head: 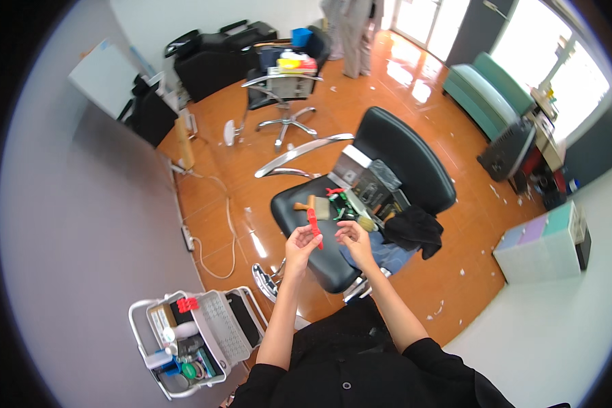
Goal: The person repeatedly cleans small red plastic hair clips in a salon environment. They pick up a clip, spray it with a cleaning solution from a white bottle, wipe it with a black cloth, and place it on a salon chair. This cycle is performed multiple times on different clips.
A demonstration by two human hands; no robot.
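Observation:
My left hand (301, 248) pinches a red hair clip (313, 224) between thumb and fingers, held above a black salon chair (331, 273). Just right of it, my right hand (355, 245) is raised with fingers slightly curled and apart, holding nothing. Beyond my hands on the seat lie a wooden-handled brush (320, 208) with pale bristles, another red clip (335, 192) and several green-and-black clips (343, 210). A round-bristled brush (365, 223) rests near my right fingertips. Boxes (370, 186) lean against the backrest. Black cloth (413, 232) and blue-grey fabric (387, 255) hang over the right side.
A white trolley (219, 326) with bottles and red clips stands at lower left. A white cord (229, 224) runs over the tiled floor. Another loaded chair (257, 97) is farther off, with a person (357, 41) standing behind. A drawer cabinet (540, 255) stands at right.

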